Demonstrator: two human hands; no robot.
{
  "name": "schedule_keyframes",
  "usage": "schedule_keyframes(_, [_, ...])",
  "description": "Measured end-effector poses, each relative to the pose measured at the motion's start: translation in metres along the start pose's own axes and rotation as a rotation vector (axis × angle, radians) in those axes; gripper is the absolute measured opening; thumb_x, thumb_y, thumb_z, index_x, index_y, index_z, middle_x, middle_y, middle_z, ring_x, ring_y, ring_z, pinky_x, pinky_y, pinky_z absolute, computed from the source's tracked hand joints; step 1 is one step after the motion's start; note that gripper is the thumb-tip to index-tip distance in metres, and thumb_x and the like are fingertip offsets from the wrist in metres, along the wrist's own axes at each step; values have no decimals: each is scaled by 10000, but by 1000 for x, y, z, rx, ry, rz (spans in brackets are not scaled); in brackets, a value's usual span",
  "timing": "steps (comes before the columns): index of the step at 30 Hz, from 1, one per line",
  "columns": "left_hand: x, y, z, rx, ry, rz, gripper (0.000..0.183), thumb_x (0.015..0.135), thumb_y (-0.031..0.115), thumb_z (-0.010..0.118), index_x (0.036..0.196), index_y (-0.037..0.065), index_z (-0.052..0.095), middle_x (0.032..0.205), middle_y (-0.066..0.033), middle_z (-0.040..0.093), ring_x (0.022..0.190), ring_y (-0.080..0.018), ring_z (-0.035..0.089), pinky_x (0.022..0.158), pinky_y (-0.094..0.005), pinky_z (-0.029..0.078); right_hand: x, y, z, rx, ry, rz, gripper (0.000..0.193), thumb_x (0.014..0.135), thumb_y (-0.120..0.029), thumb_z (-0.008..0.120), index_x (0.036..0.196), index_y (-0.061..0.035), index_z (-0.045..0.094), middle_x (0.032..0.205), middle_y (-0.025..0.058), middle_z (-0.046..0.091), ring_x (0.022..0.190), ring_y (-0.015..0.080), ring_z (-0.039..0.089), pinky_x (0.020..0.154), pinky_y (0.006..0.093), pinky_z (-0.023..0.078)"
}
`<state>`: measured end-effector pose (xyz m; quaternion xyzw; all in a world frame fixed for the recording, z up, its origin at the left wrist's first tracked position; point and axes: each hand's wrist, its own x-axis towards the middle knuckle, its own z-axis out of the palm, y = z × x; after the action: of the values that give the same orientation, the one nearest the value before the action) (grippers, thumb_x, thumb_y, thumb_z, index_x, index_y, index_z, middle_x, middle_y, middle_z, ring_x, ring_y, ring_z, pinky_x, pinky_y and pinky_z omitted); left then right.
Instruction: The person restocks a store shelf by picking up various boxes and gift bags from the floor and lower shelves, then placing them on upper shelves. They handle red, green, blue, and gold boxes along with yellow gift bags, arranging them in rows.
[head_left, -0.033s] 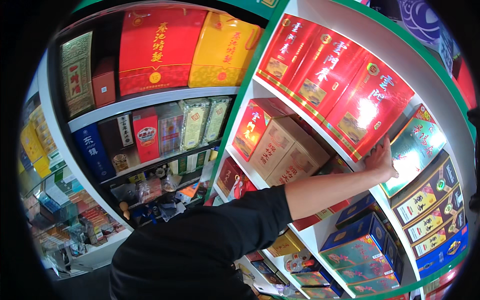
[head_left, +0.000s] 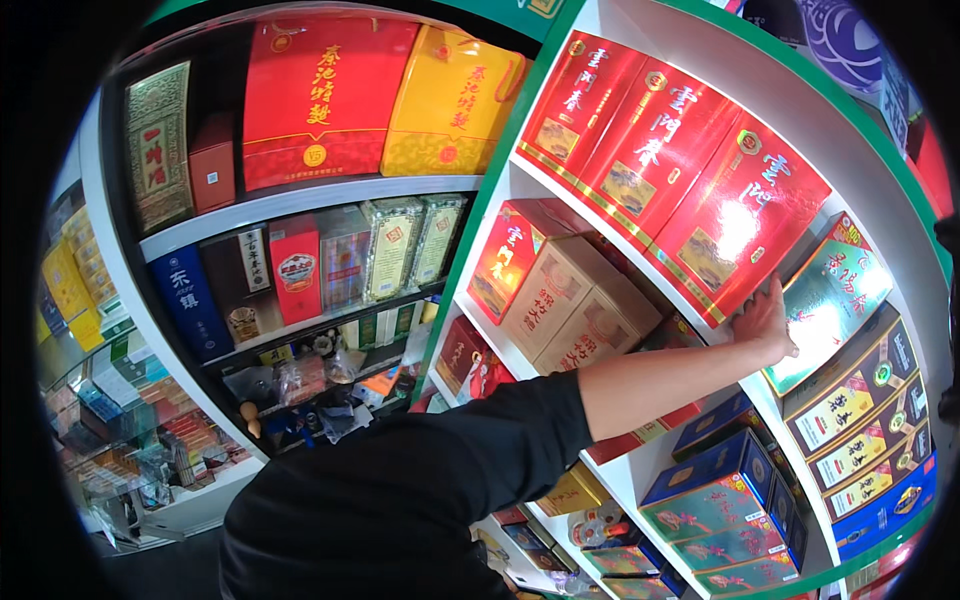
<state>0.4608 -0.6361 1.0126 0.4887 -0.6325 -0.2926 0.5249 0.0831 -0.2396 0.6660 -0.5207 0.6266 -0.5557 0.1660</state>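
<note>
Across the frame ran white shelves (head_left: 300, 200) with green edging, packed with boxed goods in a shop. At upper right three tall red boxes stood side by side, and the right hand (head_left: 768, 322) lay against the lower corner of the rightmost red box (head_left: 740, 215), fingers spread along its bottom edge, not clearly gripping it. Just right of the hand leaned a green box (head_left: 830, 300). Below the red row sat tan cartons (head_left: 560, 300). At upper left a wide red box (head_left: 320, 100) stood beside a yellow box (head_left: 450, 100); a blue box (head_left: 190, 300) stood on the shelf beneath. Blue-and-green boxes (head_left: 720, 500) filled the lower right. The black sleeve (head_left: 420, 490) hid the lower shelves, and the left hand was out of sight. Small goods at lower left were too cluttered to make out.
</note>
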Motion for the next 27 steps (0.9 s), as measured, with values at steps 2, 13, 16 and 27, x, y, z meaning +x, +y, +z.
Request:
schedule_keyframes(2, [21, -6, 12, 20, 78, 22, 1501, 754, 404, 1016, 1834, 21, 46, 1773, -316, 393, 1633, -441, 454, 1323, -589, 414, -10, -8, 5, 19, -23, 9, 570, 1098, -70, 779, 1639, 25, 625, 1520, 214, 751, 1196, 321, 778, 940, 384, 676])
schedule_keyframes(13, [118, -11, 70, -48, -1, 59, 674, 831, 174, 1042, 1394, -10, 720, 1367, -178, 814, 1247, -270, 777, 1093, -419, 604, -69, 37, 31, 272, 130, 122, 598, 1001, 58, 787, 1582, 80, 645, 1432, 218, 783, 1287, 286, 774, 1100, 401, 606])
schedule_keyframes(16, [119, -4, 81, -22, -66, 80, 534, 882, 163, 1019, 1363, 52, 818, 1287, -117, 868, 1154, -206, 808, 1007, -386, 616, -79, 45, 40, 344, 138, 137, 599, 1002, 28, 823, 1575, 78, 652, 1401, 208, 797, 1264, 290, 784, 1108, 417, 609])
schedule_keyframes(27, [128, -14, 104, -22, -415, 179, 839, 1057, 176, 713, 1833, 213, 396, 1448, -194, 780, 1177, -331, 793, 813, -446, 649, -77, 33, 84, 378, 75, 216, 576, 1009, 75, 790, 1568, 85, 651, 1440, 209, 787, 1309, 280, 772, 1150, 405, 606])
